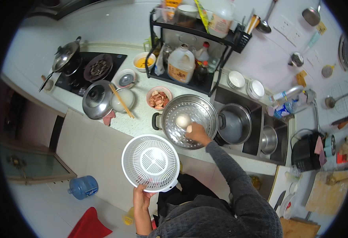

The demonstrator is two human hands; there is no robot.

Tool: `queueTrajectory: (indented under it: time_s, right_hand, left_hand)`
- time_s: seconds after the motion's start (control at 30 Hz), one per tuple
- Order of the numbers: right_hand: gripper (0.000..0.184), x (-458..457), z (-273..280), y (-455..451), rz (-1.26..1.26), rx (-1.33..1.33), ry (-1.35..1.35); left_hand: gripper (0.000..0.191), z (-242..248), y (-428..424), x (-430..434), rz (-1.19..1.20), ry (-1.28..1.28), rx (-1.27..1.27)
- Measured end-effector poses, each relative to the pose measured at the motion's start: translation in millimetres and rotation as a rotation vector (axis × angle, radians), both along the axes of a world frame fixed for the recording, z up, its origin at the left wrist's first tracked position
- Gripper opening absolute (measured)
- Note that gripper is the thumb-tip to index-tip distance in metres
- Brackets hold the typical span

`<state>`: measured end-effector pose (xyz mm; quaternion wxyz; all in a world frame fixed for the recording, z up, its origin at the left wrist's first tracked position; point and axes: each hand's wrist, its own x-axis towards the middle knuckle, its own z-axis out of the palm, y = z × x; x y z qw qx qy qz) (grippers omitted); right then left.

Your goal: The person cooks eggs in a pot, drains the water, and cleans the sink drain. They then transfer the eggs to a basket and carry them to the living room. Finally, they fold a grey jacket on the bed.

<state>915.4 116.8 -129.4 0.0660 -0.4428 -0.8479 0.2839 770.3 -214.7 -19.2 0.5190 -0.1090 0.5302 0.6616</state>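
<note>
My left hand (143,196) grips the near rim of a white plastic colander (126,160), held out over the floor in front of the counter. No food shows inside the colander. My right hand (198,133) reaches into a stainless steel steamer tray (174,136) with black side handles. A round white bun-like piece (183,121) sits on the perforated bottom, just beyond my right fingers. Something pale shows at these fingertips; whether it is a held piece or a finger is unclear.
A bowl of raw meat (159,99) stands left of the steamer. Chopsticks (122,101) lie across a bowl (127,96) beside a pan lid (95,101). To the right, a steel pot (234,125) with cloudy liquid is in the sink (252,142). A black rack (179,81) stands behind.
</note>
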Motion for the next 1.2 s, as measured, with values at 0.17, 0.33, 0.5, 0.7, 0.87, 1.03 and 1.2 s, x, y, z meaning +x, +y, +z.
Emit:
queueTrajectory:
  time_s: [0.17, 0.33, 0.5, 0.7, 0.87, 1.03, 1.2]
  right_hand:
    - [0.043, 62, 106, 27, -0.153, -0.91, 0.768]
    - [0.028, 168, 35, 103, -0.556, -0.974, 1.001]
    - [0.029, 283, -191, 162, -0.765, -0.632, 0.175]
    - [0.032, 195, -203, 108, -0.02, 0.208, -0.476]
    - [0.025, 221, -208, 146, 0.167, -0.025, -0.321]
    - [0.025, 224, -238, 132, 0.075, 0.22, -0.376]
    - [0.03, 212, -182, 137, 0.226, 0.037, -0.404]
  left_hand:
    - [0.053, 25, 14, -5, 0.009, -0.016, 0.004]
    - [0.057, 31, 36, 11, 0.095, -0.043, -0.028]
    - [0.056, 36, 77, 53, 0.199, -0.144, 0.024]
    - [0.053, 40, 135, 132, 0.271, -0.142, -0.018]
    - [0.053, 56, 160, 162, 0.319, -0.103, -0.034]
    - [0.052, 51, 159, 161, 0.316, -0.056, -0.082]
    - [0.054, 48, 158, 160, 0.368, -0.012, -0.059]
